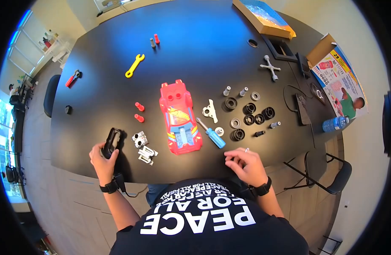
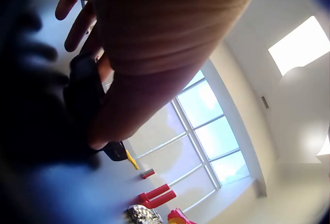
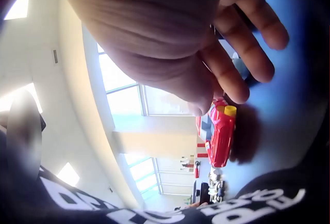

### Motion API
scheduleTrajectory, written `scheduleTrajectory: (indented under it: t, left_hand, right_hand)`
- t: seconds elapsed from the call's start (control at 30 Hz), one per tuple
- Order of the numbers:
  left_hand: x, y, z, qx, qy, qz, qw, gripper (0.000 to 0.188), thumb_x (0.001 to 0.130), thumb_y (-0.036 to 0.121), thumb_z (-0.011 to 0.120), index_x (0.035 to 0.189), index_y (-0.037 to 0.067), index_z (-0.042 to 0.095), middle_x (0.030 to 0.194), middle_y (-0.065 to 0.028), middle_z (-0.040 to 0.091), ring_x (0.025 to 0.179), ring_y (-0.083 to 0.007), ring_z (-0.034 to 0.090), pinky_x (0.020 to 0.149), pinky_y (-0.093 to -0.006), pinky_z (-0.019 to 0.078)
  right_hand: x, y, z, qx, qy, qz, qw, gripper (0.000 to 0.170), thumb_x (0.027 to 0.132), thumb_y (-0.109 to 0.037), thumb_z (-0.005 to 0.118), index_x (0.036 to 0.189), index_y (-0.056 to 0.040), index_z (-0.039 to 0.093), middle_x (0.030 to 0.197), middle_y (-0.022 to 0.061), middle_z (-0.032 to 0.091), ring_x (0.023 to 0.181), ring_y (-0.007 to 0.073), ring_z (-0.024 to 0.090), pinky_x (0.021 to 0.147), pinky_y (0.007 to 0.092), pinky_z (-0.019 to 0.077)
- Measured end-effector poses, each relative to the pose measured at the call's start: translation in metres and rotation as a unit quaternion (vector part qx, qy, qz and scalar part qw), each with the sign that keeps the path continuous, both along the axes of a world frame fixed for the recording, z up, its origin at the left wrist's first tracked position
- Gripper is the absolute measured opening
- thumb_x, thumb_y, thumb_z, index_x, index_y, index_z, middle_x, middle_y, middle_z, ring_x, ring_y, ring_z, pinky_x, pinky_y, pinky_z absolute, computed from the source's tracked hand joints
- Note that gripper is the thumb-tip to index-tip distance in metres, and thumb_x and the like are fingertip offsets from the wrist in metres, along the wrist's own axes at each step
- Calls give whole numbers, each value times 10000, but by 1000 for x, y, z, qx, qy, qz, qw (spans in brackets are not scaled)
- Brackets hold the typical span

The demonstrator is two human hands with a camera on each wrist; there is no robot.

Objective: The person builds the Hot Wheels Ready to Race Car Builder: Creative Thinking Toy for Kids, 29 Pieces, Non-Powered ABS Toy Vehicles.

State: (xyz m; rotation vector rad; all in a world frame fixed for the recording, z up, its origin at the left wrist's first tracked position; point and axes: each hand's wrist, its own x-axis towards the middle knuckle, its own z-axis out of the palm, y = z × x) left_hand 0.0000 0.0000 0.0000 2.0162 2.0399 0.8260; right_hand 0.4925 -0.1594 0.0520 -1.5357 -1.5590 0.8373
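Head view: toy parts and tools lie spread over a dark table (image 1: 204, 55), a person in a black shirt at its near edge.
Far left: a red-handled tool (image 1: 71, 79), with a small black knob (image 1: 68, 109) nearer the person.
Left hand: the left hand (image 1: 103, 160) grips a black plastic piece (image 1: 114, 139), thumb on one side and fingers on the other.
Black piece position: near left part of the table; I cannot tell whether it touches the surface.
Yellow wrench: the wrench (image 1: 135, 66) lies slanted, farther back.
Silver parts: two silver parts (image 1: 147, 154), close together, between the black plastic piece and the car.
Red pegs: a pair of red pegs (image 1: 139, 118) beyond the silver parts.
Car: the red toy car (image 1: 176, 102) sits mid-table, a blue area toward its near end.
Blue screwdriver: the screwdriver (image 1: 215, 138) is just right of the car, its tip angled toward it.
Right hand: the right hand (image 1: 245, 165) is near the screwdriver handle, grasping nothing, fingers loosely bent.
Wheels: black wheels (image 1: 270, 112) grouped beyond that hand.
Cross wrench: the cross-shaped wrench (image 1: 270, 68) lies farther back.
Far right: a water bottle (image 1: 334, 124) beside a printed box (image 1: 350, 95).
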Motion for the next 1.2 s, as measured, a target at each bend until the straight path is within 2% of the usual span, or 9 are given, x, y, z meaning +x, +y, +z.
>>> scheduleTrajectory:
  t: [0.07, 0.17, 0.33, 0.43, 0.8, 0.87, 1.0, 1.03, 1.2]
  left_hand:
    - [28, -5, 19, 90, 119, 44, 988, 601, 776, 267, 956, 1285, 63, 707, 1375, -131, 696, 1285, -388, 600, 1100, -490, 459]
    - [69, -10, 52, 113, 24, -52, 992, 608, 800, 290, 945, 1318, 70, 714, 1502, -133, 624, 1377, -381, 538, 1160, -520, 393]
    - [155, -37, 88, 55, -17, -312, 948, 648, 803, 256, 930, 1380, 72, 696, 1588, -174, 568, 1426, -394, 509, 1202, -530, 361]
    - [182, -41, 74, 17, -22, -342, 939, 640, 792, 255, 936, 1364, 89, 704, 1640, -185, 508, 1432, -418, 494, 1199, -549, 356]
    - [199, -54, 48, 4, 0, -302, 953, 610, 704, 299, 1009, 1163, 49, 695, 1686, -268, 391, 1437, -460, 476, 1159, -548, 421]
    - [192, -57, 50, -12, -5, -285, 958, 689, 684, 364, 1016, 1177, 30, 670, 1666, -286, 407, 1411, -468, 499, 1137, -545, 444]
    - [185, -61, 35, -26, -52, -233, 971, 915, 590, 437, 1063, 1214, 26, 535, 1656, -299, 416, 1397, -482, 521, 1134, -515, 471]
    - [186, -61, 31, -23, -45, -231, 972, 1100, 610, 439, 1058, 1412, -22, 462, 1633, -308, 430, 1366, -472, 537, 1134, -508, 474]
    - [199, -52, 33, -12, -9, -241, 970, 1359, 699, 419, 1019, 1686, -60, 217, 1567, -316, 465, 1300, -474, 547, 1124, -520, 470]
  right_hand:
    - [3, 4, 6, 33, -10, -47, 998, 233, 915, 2, 828, 1141, -6, 770, 917, 48, 725, 587, 116, 554, 580, 264, 458]
    - [12, 7, 4, 68, -35, -81, 994, 243, 901, 2, 843, 1133, -6, 772, 959, 62, 727, 586, 104, 545, 568, 252, 449]
    - [20, 23, 2, 88, -149, -174, 969, 429, 841, -8, 875, 1247, -52, 743, 1230, 109, 698, 901, 233, 670, 750, 331, 561]
    - [23, 28, -3, 50, -136, -167, 975, 502, 816, -18, 885, 1290, -63, 726, 1296, 111, 677, 1069, 303, 669, 857, 379, 580]
    - [20, 38, -40, 86, -203, -109, 969, 519, 794, 21, 882, 1282, -53, 725, 1257, 109, 675, 1063, 264, 681, 823, 348, 580]
    - [10, 35, -25, -6, -40, -175, 984, 497, 816, 75, 849, 1275, -66, 721, 1237, 94, 648, 1079, 189, 685, 767, 289, 583]
    - [-1, 31, -18, 30, 23, -169, 985, 452, 841, 98, 818, 1253, -51, 710, 1245, 82, 612, 1094, 141, 676, 760, 254, 597]
    - [-3, 30, -19, 48, 64, -153, 985, 451, 849, 93, 811, 1266, -41, 707, 1283, 93, 598, 1099, 153, 677, 809, 268, 608]
    - [-14, 39, -9, 103, 86, -51, 990, 488, 859, 93, 794, 1325, -3, 689, 1388, 120, 562, 1143, 175, 686, 941, 289, 607]
